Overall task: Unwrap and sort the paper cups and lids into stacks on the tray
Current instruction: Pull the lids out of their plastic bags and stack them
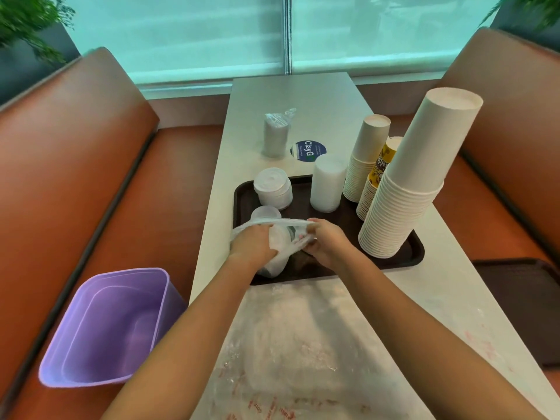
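Lids in a clear plastic wrap are being held low over the near left part of the tray, probably so that whatever slides out lands right where it gets stacked. The left hand is curled round the sleeve of lids to steady it, while the wrap is pinched by the right hand and stretched up and off to the side, so the film looks about half peeled.

Further back on the tray, sorted stuff is already lined up: a short lid stack, a taller white stack, and the paper cup stacks kept along the tray's right side, likely so tall things aren't knocked by the hands.

Beyond the tray, one more wrapped bundle is still waiting on the table. Left of the tray, a purple bin is parked on the bench seat, presumably for the wrap.
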Motion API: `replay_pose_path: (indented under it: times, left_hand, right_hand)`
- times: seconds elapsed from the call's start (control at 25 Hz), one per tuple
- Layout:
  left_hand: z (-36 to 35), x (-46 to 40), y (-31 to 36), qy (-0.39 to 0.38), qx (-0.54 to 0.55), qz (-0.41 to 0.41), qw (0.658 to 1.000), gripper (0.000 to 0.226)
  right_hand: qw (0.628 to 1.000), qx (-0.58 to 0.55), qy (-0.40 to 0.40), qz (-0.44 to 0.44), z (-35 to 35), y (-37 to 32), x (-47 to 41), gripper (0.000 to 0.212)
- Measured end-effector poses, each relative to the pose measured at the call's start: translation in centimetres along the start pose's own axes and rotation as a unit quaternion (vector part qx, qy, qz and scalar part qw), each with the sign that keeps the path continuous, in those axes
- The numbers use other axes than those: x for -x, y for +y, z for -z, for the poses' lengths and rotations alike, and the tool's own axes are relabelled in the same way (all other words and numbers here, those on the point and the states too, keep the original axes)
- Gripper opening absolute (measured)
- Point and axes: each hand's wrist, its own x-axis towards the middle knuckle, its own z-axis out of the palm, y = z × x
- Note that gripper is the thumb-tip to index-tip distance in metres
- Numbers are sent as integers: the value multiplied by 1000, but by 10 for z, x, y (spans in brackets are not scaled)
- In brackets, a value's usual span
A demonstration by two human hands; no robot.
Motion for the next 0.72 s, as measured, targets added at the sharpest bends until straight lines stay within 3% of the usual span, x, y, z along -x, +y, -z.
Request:
replay_pose_path:
  times: [0.08, 0.16, 0.24, 0.32, 0.4, 0.48, 0.56, 0.72]
  left_hand:
    - [-1, -4, -5, -14, -6, 9, 1000, 47]
    - [2, -6, -4, -29, -58, -6, 998, 51]
    - [6, -5, -2, -36, -100, -21, 994, 52]
    - [10, -8, 2, -27, -93, -48, 994, 45]
    - [12, -12, 4, -39, -92, -117, 988, 39]
    - [14, -16, 4, -92, -119, -167, 974, 49]
    - [16, -18, 2, -138, -129, -151, 970, 58]
    - [20, -21, 1, -148, -168, -154, 962, 65]
  right_hand:
    - [999, 21, -9, 24, -1, 6, 6, 29]
    - [987, 109, -24, 119, 2, 18, 10, 34]
    - [950, 211, -32, 227, 5, 30, 13, 41]
    - [903, 328, -41, 274, 5, 39, 10, 40]
    - [850, 447, -39, 277, 4, 42, 6, 33]
    - [818, 507, -34, 270, 6, 45, 4, 42]
    - [815, 514, -28, 266, 7, 46, 4, 48]
    - [808, 542, -37, 228, 5, 44, 5, 57]
